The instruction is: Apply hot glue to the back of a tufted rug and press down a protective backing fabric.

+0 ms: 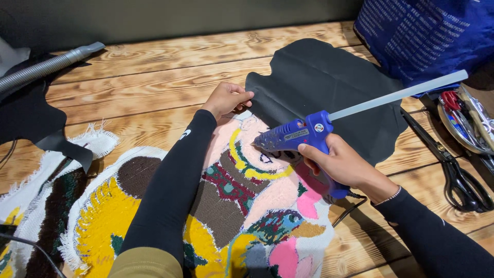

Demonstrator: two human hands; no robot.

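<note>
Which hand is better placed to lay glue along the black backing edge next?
Right, probably. The right hand grips the blue glue gun, its nozzle just over the tufted rug near the black backing. The left hand is pinching the backing's edge.

Showing blue on the glue gun (303, 135), with a translucent whitish stick (396, 96). Displaying yellow, pink, brown, maroon and teal patches across the tufted rug (242, 206). Lying black: the backing cloth (319, 87). Possibly showing red on tool handles in the tray (453, 123).
</note>
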